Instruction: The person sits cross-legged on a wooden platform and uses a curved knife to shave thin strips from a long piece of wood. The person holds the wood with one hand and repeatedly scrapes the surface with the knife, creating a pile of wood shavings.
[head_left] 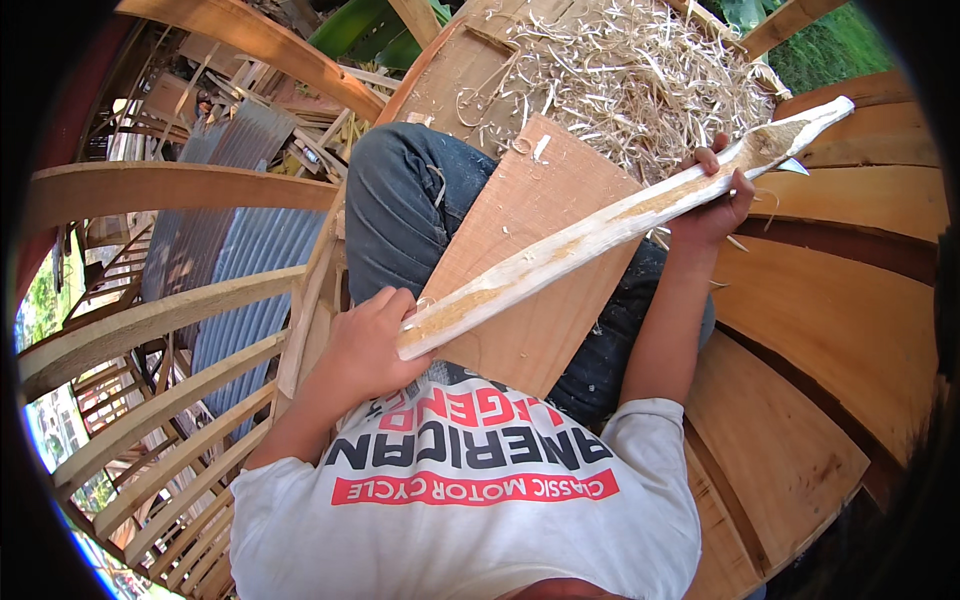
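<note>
A long pale wooden stick (560, 250), its bark shaved off and brown patches left on it, slants from lower left to upper right across my lap. My left hand (375, 340) is closed around its near end. Further up, my right hand (712, 198) wraps its fingers round the stick below a knobby, hollowed brown part. Past that hand, beneath the stick, pokes a shiny pointed tip (794, 166) like a knife blade; its handle is hidden. Under the stick a flat wooden board (530, 290) rests across my legs, with a few shavings on it.
Curled wood shavings (650, 80) are heaped on the wooden surface (455, 85) ahead of me. A slatted railing (180, 190) runs along the left, with corrugated metal sheets (235, 270) and scrap wood beyond. Wide planks (830, 320) line the right.
</note>
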